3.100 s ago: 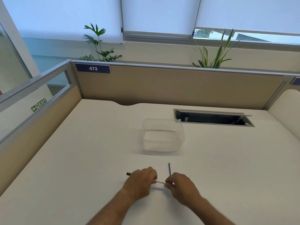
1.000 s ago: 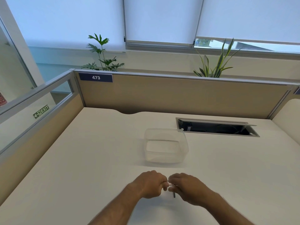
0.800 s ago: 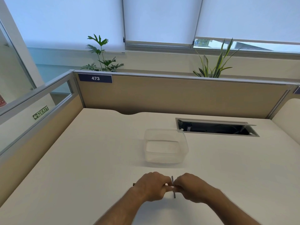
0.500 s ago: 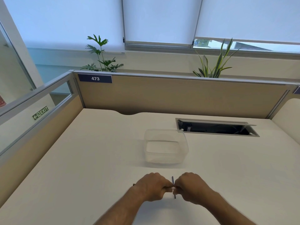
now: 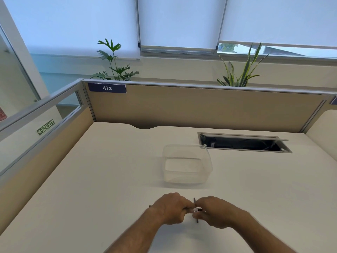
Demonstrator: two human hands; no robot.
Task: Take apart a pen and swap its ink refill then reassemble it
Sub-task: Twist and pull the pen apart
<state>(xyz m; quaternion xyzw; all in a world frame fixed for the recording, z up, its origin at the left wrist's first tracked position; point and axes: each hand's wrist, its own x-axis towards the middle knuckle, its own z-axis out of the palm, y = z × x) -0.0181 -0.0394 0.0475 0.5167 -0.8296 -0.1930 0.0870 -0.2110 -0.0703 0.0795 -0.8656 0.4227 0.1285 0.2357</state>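
Note:
My left hand (image 5: 171, 208) and my right hand (image 5: 215, 211) meet knuckle to knuckle low over the white desk (image 5: 109, 170). Between them a short piece of the pen (image 5: 196, 209) shows, white with a dark end; both hands grip it. The pen's dark rear end (image 5: 150, 206) pokes out left of my left hand. A thin dark refill (image 5: 195, 201) lies on the desk, pointing away from me, and runs under my right fingers. Most of the pen is hidden in my fists.
A clear plastic container (image 5: 187, 164) stands just beyond my hands. An open cable slot (image 5: 244, 143) is cut into the desk at the back right. Beige partition walls (image 5: 200, 108) close the desk at the back and left.
Three seconds ago my hands were apart with a white refill stretched between them. They have since closed together over the pen. In the last half second they have hardly moved.

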